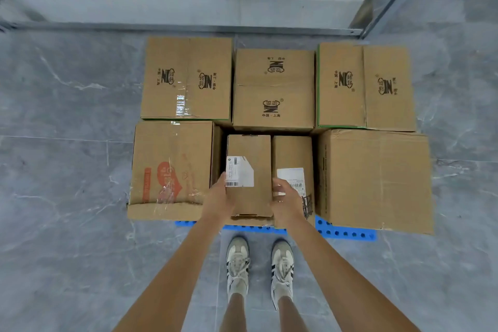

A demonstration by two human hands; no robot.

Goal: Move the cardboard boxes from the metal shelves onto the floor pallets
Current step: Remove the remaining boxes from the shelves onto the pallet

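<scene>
— What is being held, and how?
— A narrow box (258,197) is being gripped from both sides. The left hand (218,197) is being pressed along its left side, thumb on top, fingers hidden. The right hand (283,197) is being curled over its right edge.
— Where is it being kept?
— At the middle of the near edge of the blue pallet (345,233). Whether it is being rested there or held just above cannot be told.
— What room is being left?
— Little: a second narrow box (292,153) is being touched on the right, and a large taped box (169,167) is standing just beside on the left. Another large box (374,178) is filling the near right corner. Open grey floor (67,143) is lying around the pallet.
— And contents?
— Every box is being kept closed.
— Its look?
— Brown cardboard, with a white barcode label on top.
</scene>
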